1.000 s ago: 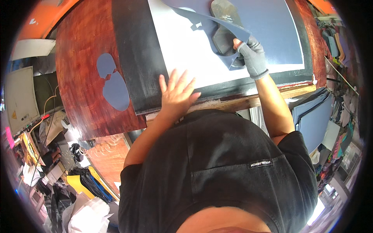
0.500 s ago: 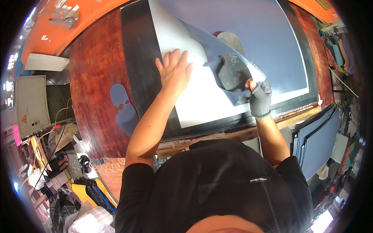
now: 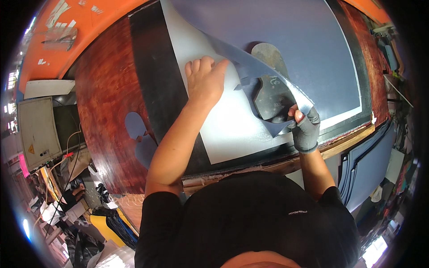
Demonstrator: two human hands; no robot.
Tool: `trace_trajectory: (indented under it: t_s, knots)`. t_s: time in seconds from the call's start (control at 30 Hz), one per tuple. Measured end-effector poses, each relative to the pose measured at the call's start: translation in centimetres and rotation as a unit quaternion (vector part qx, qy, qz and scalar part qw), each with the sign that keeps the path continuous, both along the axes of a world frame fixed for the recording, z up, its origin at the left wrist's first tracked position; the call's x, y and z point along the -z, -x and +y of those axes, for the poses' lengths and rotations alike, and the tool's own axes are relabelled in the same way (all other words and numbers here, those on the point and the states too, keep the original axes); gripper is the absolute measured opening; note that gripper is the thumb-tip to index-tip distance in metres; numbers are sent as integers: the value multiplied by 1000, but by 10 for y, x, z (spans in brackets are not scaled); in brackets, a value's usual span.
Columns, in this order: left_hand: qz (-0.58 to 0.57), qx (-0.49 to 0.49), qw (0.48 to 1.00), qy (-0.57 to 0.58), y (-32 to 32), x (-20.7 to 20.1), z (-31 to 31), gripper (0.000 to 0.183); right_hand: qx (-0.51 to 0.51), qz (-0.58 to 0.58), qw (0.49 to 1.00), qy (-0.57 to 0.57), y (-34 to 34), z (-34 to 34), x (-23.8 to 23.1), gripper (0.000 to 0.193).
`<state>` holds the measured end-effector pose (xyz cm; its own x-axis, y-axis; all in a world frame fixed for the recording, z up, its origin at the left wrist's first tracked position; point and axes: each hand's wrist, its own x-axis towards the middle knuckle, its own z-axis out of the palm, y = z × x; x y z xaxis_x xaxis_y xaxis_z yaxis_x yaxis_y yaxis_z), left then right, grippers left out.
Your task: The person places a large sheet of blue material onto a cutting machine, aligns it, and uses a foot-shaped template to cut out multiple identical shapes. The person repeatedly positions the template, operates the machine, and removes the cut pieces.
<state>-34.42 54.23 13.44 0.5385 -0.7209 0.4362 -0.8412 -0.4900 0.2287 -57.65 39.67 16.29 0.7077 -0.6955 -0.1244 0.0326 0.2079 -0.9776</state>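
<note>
My gloved right hand [image 3: 305, 127] pinches the near edge of a large blue-grey sheet [image 3: 321, 58], whose near-left part is lifted and curled. Inside a cut-out there sits a dark plate [image 3: 273, 99] with a rounded outline and pale markings. Beyond it shows a speckled grey rounded piece [image 3: 268, 56]; whether the two are joined I cannot tell. Bare, my left hand [image 3: 204, 82] rests on a white sheet [image 3: 223, 129] under the blue-grey one. Its fingers are bent and its thumb stands apart, close to the curled edge. Nothing shows in its grasp.
A black mat [image 3: 154, 67] lies under the sheets on a reddish-brown table [image 3: 103, 89]. Rounded blue-grey cut pieces [image 3: 135, 125] lie at left. Stacked blue-grey sheets [image 3: 366, 161] stand beyond the wooden edge at right. An orange surface [image 3: 98, 22] borders the far left.
My left hand's fingers have gone from spread flat to bent, with the thumb nearer the curled edge. My right hand has drawn the sheet's edge slightly right and toward me.
</note>
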Motion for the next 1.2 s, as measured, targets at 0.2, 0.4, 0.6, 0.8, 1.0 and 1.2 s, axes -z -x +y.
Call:
trace_trajectory:
  t_s: [0.2,0.4,0.6,0.8,1.0,1.2]
  knots:
    - [-7,30,1000,5,-15,1,0,28,-16,17,1000,0,2,-1,-3,19]
    - [5,26,1000,-3,-30,-4,10,25,-16,11,1000,-6,2,-2,-1,20]
    - [61,16,998,0,-29,-8,26,23,-5,12,1000,1,1,-2,-1,20]
    - [67,-22,997,11,-12,-3,40,25,-11,19,1000,-1,1,-2,-1,20]
    - [37,-30,999,-6,12,-3,60,32,-9,5,1000,6,-1,-3,-2,15]
    - [27,-42,998,-41,53,-3,80,37,-8,-20,1000,19,-4,-1,-3,12]
